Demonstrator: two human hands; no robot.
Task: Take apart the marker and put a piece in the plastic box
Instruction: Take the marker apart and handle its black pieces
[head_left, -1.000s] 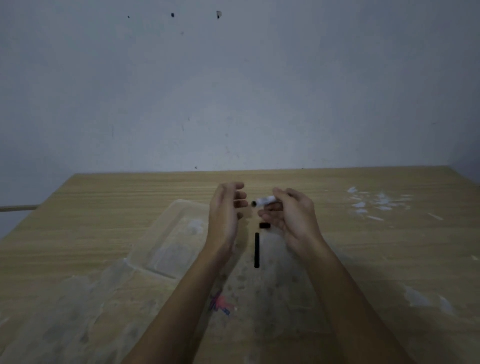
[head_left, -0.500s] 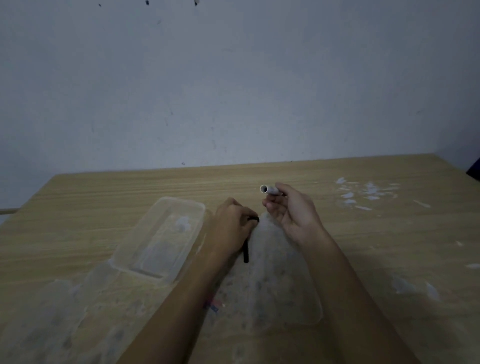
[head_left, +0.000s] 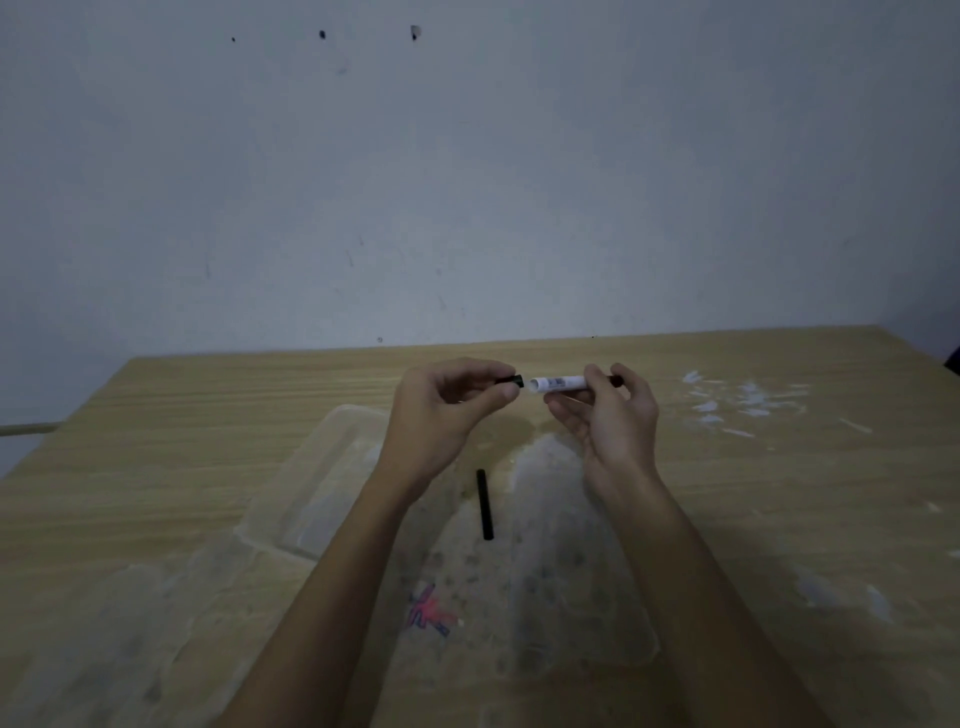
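I am watching the left hand (head_left: 441, 415) pinching a small black end piece (head_left: 510, 382) between thumb and forefinger, held up over the wooden table (head_left: 208, 415). The right hand (head_left: 608, 415) is gripping the white marker barrel (head_left: 560, 383) between thumb and fingers, barrel lying level, its open end pointing at the black piece, a narrow gap between the two. The barrel is showing a grey printed label, too small to read; its far end is disappearing behind the right fingers, where something dark is just peeking out. A thin black rod (head_left: 484, 504) is lying on the table below and between the wrists. The clear plastic box (head_left: 311, 478) is sitting on the table just left of the left forearm, which is covering its right edge. A second clear plastic sheet or lid (head_left: 571, 597) is lying under the arms; its outline is hard to make out. White scraps (head_left: 737, 405) are scattered to the right.
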